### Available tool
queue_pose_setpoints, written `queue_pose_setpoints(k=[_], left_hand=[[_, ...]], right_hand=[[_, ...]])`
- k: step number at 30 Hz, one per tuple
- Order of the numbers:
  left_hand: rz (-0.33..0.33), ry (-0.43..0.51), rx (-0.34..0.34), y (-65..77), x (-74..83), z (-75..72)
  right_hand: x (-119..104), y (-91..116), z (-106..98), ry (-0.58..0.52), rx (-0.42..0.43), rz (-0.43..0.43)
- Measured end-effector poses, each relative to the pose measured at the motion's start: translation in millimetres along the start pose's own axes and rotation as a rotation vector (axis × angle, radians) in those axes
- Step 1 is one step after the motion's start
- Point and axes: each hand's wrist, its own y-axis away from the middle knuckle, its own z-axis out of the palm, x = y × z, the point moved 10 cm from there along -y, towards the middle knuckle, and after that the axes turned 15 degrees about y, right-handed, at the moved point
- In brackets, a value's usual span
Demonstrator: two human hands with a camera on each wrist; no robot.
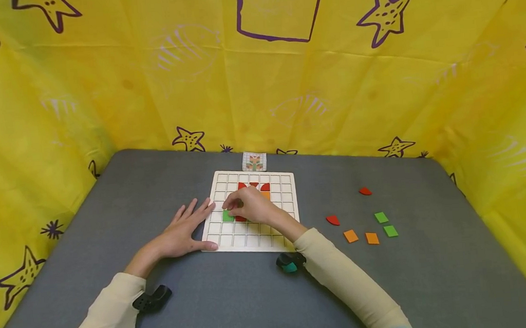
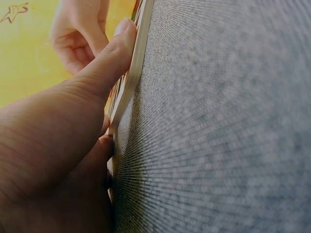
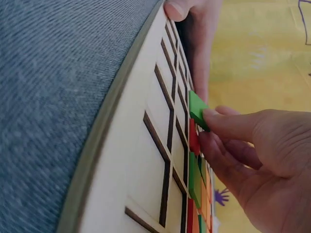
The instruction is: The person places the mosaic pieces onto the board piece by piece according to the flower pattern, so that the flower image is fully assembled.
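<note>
A pale wooden grid board (image 1: 255, 241) lies on the grey table. My left hand (image 1: 180, 235) rests at its left side with fingers spread, the thumb on the near left corner. Over the board's left half, my right hand (image 1: 254, 206) pinches a green square tile (image 3: 197, 108) by its edge, tilted at a grid cell. A red tile (image 3: 194, 137) sits right beside that one, followed by another green tile (image 3: 195, 177). Red pieces (image 1: 265, 187) and an orange tile (image 1: 266, 195) show farther up the board; my right hand covers part of the pattern.
Loose pieces lie right of the board: red quarter-rounds (image 1: 333, 221), orange squares (image 1: 350, 236) and green squares (image 1: 391, 231). Behind the board's far edge stands a small picture card (image 1: 254, 161). A yellow patterned cloth (image 1: 256, 82) walls the table at the back and sides.
</note>
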Motion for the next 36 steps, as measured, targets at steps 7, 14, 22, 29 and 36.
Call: queue_pose_setpoints(k=[7,14,22,29,36], left_hand=[[-0.012,-0.004,-0.003,-1.0,-1.3,0.8],[-0.021,-0.018,-0.001,0.1,1.5,-1.7],[-0.037,-0.047,-0.021,-0.2,0.5,0.4],[-0.023,-0.045,-0.029,-1.5,2.7,1.9],[-0.034,-0.054,-0.029,-1.3,1.9,0.0]], right_hand=[[1,0,1,0.015,0.002,0.022],[-2,-1,2,-0.006,0.012,0.015],[-4,2,2,0.035,-0.001,-0.028],[3,10,-19,-0.022,0.048,-0.036],[12,24,-31,-0.017,0.050,-0.041]])
